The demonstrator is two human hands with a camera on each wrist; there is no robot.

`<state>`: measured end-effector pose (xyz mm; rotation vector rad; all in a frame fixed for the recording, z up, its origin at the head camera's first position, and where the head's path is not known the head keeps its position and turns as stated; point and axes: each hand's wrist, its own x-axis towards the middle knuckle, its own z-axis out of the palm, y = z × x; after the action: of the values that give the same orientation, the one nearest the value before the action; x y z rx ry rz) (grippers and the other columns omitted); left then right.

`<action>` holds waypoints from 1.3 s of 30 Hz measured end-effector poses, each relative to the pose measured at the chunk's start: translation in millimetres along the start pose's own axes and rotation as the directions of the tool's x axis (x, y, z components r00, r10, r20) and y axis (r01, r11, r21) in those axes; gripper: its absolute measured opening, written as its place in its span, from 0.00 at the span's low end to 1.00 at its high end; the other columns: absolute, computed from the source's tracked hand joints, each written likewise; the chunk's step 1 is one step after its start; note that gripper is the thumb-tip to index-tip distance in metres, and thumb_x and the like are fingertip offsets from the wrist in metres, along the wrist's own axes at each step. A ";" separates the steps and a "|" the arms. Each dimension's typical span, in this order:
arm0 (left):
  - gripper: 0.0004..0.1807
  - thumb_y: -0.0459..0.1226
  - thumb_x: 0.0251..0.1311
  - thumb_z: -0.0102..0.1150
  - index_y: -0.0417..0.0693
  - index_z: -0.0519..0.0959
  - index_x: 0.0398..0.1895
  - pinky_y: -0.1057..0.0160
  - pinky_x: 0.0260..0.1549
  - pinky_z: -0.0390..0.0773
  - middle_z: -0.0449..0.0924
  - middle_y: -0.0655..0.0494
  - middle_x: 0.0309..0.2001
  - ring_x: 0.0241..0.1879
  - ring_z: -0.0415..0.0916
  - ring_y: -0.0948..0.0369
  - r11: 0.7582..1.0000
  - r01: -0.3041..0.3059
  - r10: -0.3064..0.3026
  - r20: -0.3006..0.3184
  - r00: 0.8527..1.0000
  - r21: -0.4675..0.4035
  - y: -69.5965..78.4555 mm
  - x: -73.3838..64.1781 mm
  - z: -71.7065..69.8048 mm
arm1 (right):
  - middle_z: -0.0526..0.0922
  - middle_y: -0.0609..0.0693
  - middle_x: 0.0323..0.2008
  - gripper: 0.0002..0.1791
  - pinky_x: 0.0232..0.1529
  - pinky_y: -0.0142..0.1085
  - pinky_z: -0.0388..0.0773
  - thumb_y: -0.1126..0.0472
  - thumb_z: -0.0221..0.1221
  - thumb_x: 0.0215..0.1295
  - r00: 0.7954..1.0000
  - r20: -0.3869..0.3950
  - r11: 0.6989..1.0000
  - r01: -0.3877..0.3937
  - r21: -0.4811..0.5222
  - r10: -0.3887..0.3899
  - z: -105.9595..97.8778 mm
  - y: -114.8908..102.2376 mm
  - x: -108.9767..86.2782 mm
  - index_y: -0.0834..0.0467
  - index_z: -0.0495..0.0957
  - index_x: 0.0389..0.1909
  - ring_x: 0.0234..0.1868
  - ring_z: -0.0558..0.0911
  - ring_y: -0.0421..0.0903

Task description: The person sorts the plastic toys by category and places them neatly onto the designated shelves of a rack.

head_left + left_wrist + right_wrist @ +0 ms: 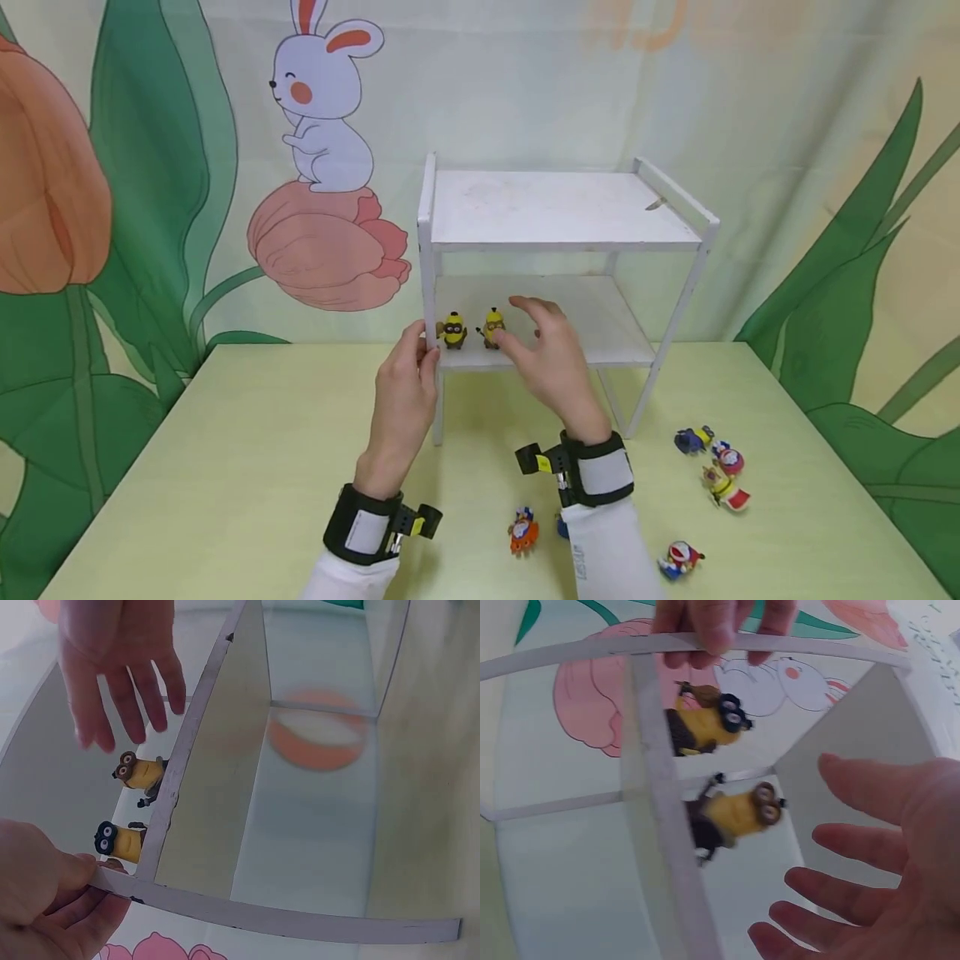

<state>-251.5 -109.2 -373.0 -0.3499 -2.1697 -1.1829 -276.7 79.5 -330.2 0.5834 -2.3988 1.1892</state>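
Note:
A white two-tier shelf (pixel 562 208) stands at the back of the table. My left hand (pixel 405 392) pinches its left front post (pixel 112 881) between thumb and fingers, level with the lower board. Two yellow minion figures stand upright at that board's front edge. One minion with black goggles (pixel 453 332) is beside the post; another minion with brown goggles (pixel 742 814) stands to its right. My right hand (pixel 551 358) is spread beside the second minion, fingers apart and holding nothing. In the head view its thumb overlaps that figure; the right wrist view shows space between them.
On the table at right lie a blue-and-yellow figure (pixel 693 439), a pink-and-white figure (pixel 727 457) and a red-caped figure (pixel 725 488). A red-and-blue figure (pixel 680 560) is nearer. An orange figure (pixel 522 532) lies between my forearms; a blue piece (pixel 562 527) is partly behind the right sleeve.

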 end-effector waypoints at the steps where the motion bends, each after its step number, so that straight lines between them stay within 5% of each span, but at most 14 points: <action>1: 0.20 0.25 0.67 0.54 0.37 0.69 0.62 0.56 0.37 0.83 0.80 0.40 0.43 0.37 0.79 0.52 1.000 0.004 -0.004 0.001 1.000 0.002 0.1 -0.1 0.6 | 0.71 0.62 0.62 0.25 0.56 0.51 0.74 0.56 0.61 0.68 1.000 -0.006 1.000 0.001 0.007 -0.001 -4.6 -0.3 -2.0 0.61 0.73 0.63 0.62 0.71 0.58; 10: 0.20 0.25 0.67 0.54 0.35 0.69 0.62 0.56 0.36 0.83 0.80 0.40 0.42 0.38 0.79 0.52 1.000 0.011 -0.011 -0.007 1.000 0.011 2.5 -1.6 1.6 | 0.74 0.57 0.60 0.17 0.56 0.49 0.73 0.65 0.46 0.76 0.998 -0.067 0.999 -0.012 0.043 0.015 -39.6 2.1 -13.3 0.62 0.74 0.61 0.59 0.74 0.54; 17: 0.21 0.24 0.65 0.56 0.34 0.69 0.61 0.55 0.35 0.82 0.80 0.40 0.41 0.37 0.78 0.51 0.999 0.026 -0.026 0.002 1.000 0.023 1.8 -4.7 0.7 | 0.77 0.56 0.59 0.18 0.42 0.43 0.72 0.66 0.42 0.77 0.999 -0.026 0.999 -0.023 0.031 0.024 -51.4 4.4 -21.6 0.62 0.75 0.61 0.40 0.75 0.52; 29: 0.20 0.24 0.64 0.57 0.33 0.70 0.59 0.57 0.33 0.82 0.80 0.40 0.40 0.36 0.78 0.51 1.000 -0.005 0.006 -0.020 1.000 0.025 1.6 -0.1 0.5 | 0.80 0.54 0.56 0.18 0.53 0.51 0.76 0.60 0.49 0.77 1.000 0.007 1.000 0.002 0.011 -0.002 -85.4 -2.3 -37.3 0.61 0.74 0.61 0.55 0.78 0.50; 35: 0.20 0.24 0.64 0.57 0.33 0.70 0.59 0.56 0.33 0.82 0.80 0.41 0.40 0.36 0.78 0.52 1.000 -0.001 0.001 -0.020 1.000 0.012 1.5 -0.5 1.4 | 0.83 0.56 0.48 0.18 0.51 0.52 0.77 0.62 0.57 0.71 0.992 0.127 0.991 0.037 -0.130 -0.020 -94.9 3.9 -43.2 0.63 0.76 0.59 0.49 0.81 0.51; 39: 0.20 0.24 0.65 0.57 0.34 0.70 0.59 0.57 0.35 0.82 0.80 0.41 0.41 0.37 0.78 0.52 1.000 0.005 -0.005 -0.011 1.000 0.011 2.5 -1.0 3.9 | 0.85 0.54 0.45 0.17 0.48 0.50 0.79 0.66 0.61 0.68 0.960 0.277 0.970 0.105 -0.219 -0.041 -93.0 13.8 -48.7 0.62 0.78 0.56 0.46 0.82 0.50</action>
<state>-251.1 -104.5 -373.5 -0.3329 -2.1682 -1.1719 -228.1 171.9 -312.5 0.7947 -2.6676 0.8258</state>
